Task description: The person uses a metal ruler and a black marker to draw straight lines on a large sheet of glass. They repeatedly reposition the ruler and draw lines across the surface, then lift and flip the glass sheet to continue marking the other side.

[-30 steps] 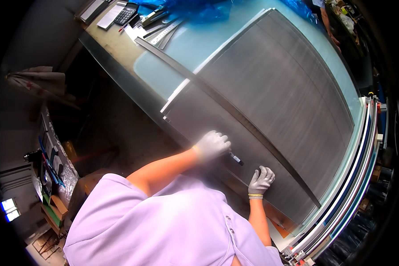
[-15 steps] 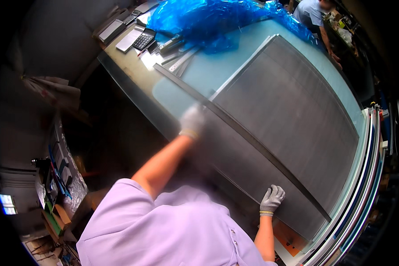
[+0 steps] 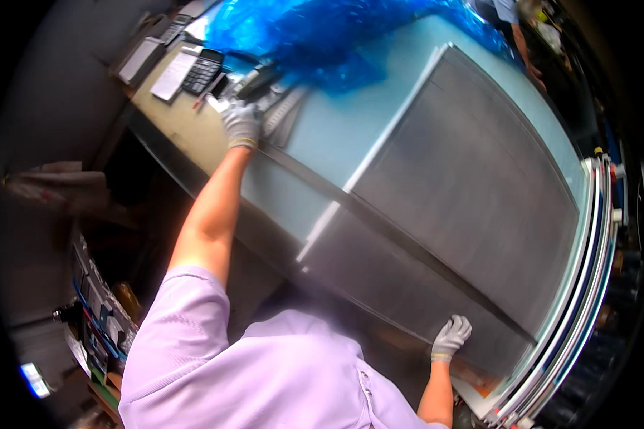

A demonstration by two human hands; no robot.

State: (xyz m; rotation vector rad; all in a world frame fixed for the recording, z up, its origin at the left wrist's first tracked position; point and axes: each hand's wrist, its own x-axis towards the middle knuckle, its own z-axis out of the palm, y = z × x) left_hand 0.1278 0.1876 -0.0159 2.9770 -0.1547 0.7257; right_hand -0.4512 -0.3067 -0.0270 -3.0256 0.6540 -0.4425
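A large dark grey sheet, seemingly mesh [image 3: 472, 171], lies on the pale blue-green table. Across it runs a long metal straightedge [image 3: 408, 242], slanting from upper left to lower right. My left hand [image 3: 241, 123], in a white glove, is over the table's left part by the straightedge's upper end. It is beside several flat metal rulers [image 3: 283, 114] and small tools; motion blurs its fingers, so what they touch is unclear. My right hand [image 3: 451, 336], gloved too, rests on the sheet's near edge with its fingers stretched out, holding nothing.
Crumpled blue plastic film [image 3: 300, 39] covers the table's far side. A calculator [image 3: 203, 70] and a white notepad [image 3: 174, 75] lie at the left corner. Long strips [image 3: 587, 286] line the right edge. Another person's arm [image 3: 526, 53] shows at the far right.
My left hand has moved up and left from the sheet's left edge to the rulers and tools. My right hand remains at the near edge, its fingers straighter. The view has shifted somewhat.
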